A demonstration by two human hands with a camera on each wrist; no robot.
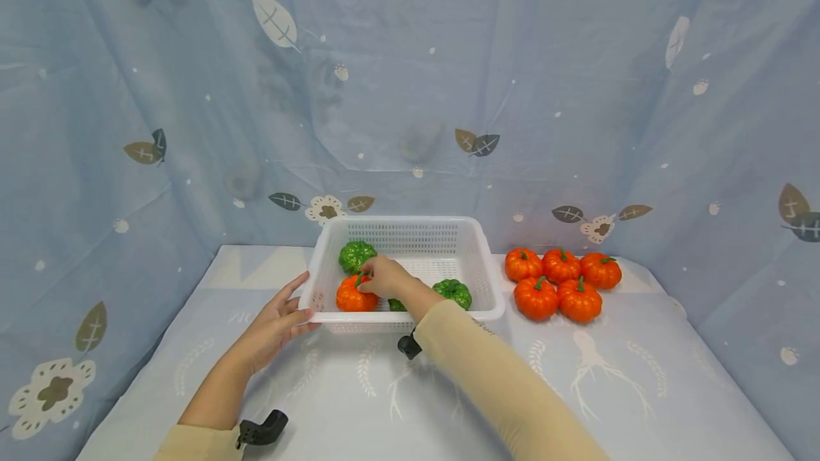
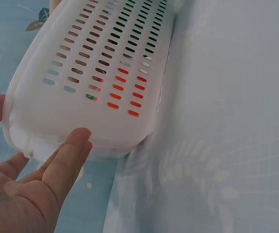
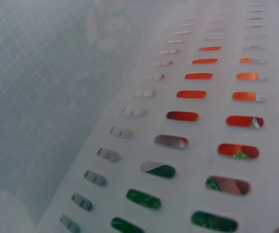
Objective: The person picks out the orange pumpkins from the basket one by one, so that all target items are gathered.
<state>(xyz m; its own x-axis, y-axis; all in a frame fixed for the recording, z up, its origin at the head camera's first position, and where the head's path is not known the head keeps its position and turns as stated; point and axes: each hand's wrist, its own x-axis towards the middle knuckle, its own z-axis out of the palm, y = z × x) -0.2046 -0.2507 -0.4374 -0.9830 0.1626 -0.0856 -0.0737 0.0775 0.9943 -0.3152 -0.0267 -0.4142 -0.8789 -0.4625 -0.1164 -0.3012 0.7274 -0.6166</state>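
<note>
A white perforated plastic basket (image 1: pixel 410 317) stands on the table. In it my right hand (image 1: pixel 387 278) grips a small orange pumpkin (image 1: pixel 352 297) by the top, near its green stem. Behind that lies a green pumpkin (image 1: pixel 357 256); another green pumpkin (image 1: pixel 453 293) sits to the right, and a third shows partly under my right wrist. My left hand (image 1: pixel 275 324) touches the basket's front left corner with spread, fairly straight fingers. The left wrist view has those fingers (image 2: pixel 66 165) against the basket wall (image 2: pixel 57 116). From the right wrist, only the slotted wall (image 3: pixel 178 131) with orange and green behind it appears.
Several orange pumpkins (image 1: pixel 537 298) stand grouped in two rows to the right of the basket. A pale patterned cloth (image 1: pixel 359 411) covers the table. Blue printed curtains (image 1: pixel 397 91) hang behind and at both sides.
</note>
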